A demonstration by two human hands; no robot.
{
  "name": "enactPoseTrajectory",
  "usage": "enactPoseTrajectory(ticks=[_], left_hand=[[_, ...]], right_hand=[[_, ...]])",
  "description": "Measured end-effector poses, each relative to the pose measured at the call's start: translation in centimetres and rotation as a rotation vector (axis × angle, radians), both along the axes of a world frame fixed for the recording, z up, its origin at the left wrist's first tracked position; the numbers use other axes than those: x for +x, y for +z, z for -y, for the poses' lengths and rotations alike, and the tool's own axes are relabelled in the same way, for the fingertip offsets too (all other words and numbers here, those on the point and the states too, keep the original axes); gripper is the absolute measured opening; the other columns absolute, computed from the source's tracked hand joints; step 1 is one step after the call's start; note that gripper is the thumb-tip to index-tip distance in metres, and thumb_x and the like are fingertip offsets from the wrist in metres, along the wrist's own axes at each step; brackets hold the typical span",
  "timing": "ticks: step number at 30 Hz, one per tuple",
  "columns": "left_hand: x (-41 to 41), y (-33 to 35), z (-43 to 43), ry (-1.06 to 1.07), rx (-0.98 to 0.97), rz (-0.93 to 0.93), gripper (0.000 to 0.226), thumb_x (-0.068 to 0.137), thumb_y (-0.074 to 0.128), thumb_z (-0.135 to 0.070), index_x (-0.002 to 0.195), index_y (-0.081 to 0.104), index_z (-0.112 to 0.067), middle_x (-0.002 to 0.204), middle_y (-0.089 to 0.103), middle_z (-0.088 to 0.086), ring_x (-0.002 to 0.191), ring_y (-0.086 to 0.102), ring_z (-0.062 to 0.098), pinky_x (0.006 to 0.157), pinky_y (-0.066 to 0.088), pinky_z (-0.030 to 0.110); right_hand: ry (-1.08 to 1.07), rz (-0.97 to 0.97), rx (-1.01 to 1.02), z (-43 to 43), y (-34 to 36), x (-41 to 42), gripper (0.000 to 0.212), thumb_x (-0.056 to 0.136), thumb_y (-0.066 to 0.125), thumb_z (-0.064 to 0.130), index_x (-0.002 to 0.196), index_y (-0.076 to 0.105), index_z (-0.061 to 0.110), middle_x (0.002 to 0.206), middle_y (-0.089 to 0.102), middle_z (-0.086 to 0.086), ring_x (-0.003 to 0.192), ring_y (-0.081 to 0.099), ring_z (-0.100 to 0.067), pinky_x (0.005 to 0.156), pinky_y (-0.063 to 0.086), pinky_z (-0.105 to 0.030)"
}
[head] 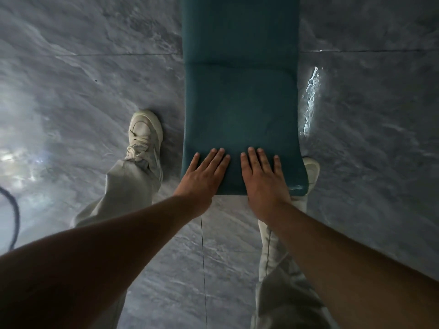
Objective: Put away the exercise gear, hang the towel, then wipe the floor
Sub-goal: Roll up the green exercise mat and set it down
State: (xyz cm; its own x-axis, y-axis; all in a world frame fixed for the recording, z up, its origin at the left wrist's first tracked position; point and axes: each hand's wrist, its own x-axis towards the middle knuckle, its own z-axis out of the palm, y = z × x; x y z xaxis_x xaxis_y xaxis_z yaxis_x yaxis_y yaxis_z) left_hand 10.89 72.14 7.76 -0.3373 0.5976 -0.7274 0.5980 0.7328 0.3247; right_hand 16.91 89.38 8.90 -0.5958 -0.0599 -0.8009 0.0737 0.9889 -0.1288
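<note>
Both hands, left and right, press flat with fingers spread on the teal mat's near end. The mat is soft, creased, round-cornered, lying on glossy grey marble floor.

An exercise mat runs from the top centre of the frame down to the middle, lying on the floor. Both hands rest flat on its near end, left hand beside right hand. One shoe stands left of the mat, another shoe at its lower right corner.
</note>
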Motion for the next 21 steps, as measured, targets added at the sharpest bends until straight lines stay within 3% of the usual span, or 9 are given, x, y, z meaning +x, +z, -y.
enactPoseTrajectory(ticks=[5, 16, 21], left_hand=[[2.3, 2.2, 0.3, 0.040, 0.018, 0.022, 0.099, 0.084, 0.058, -0.007, 0.159, -0.007, -0.017, 0.167, -0.009, 0.004, 0.153, -0.012, 0.022, 0.124, 0.001, 0.049], [9.6, 6.3, 3.4, -0.026, -0.129, 0.307, 0.100, 0.087, 0.057, -0.008, 0.158, -0.014, -0.018, 0.167, -0.014, 0.002, 0.152, -0.015, 0.019, 0.124, -0.004, 0.045], [6.7, 5.8, 2.9, 0.000, -0.072, 0.201, 0.099, 0.087, 0.057, -0.012, 0.157, -0.013, -0.018, 0.167, -0.012, 0.002, 0.153, -0.013, 0.019, 0.124, -0.003, 0.045]], right_hand=[[0.011, 0.021, -0.009, -0.2, 2.2, 1.9, 0.094, 0.092, 0.058, 0.023, 0.155, -0.010, 0.009, 0.164, -0.009, -0.014, 0.152, -0.005, -0.033, 0.118, 0.008, -0.060], [0.045, 0.309, -0.121, 3.0, 6.1, 8.9, 0.098, 0.090, 0.060, 0.023, 0.155, -0.013, 0.011, 0.165, -0.008, -0.013, 0.152, -0.003, -0.031, 0.119, 0.006, -0.058], [0.010, 0.201, -0.097, 2.8, 5.4, 6.5, 0.103, 0.089, 0.062, 0.024, 0.154, -0.016, 0.010, 0.164, -0.010, -0.015, 0.151, -0.004, -0.033, 0.119, 0.006, -0.058]])
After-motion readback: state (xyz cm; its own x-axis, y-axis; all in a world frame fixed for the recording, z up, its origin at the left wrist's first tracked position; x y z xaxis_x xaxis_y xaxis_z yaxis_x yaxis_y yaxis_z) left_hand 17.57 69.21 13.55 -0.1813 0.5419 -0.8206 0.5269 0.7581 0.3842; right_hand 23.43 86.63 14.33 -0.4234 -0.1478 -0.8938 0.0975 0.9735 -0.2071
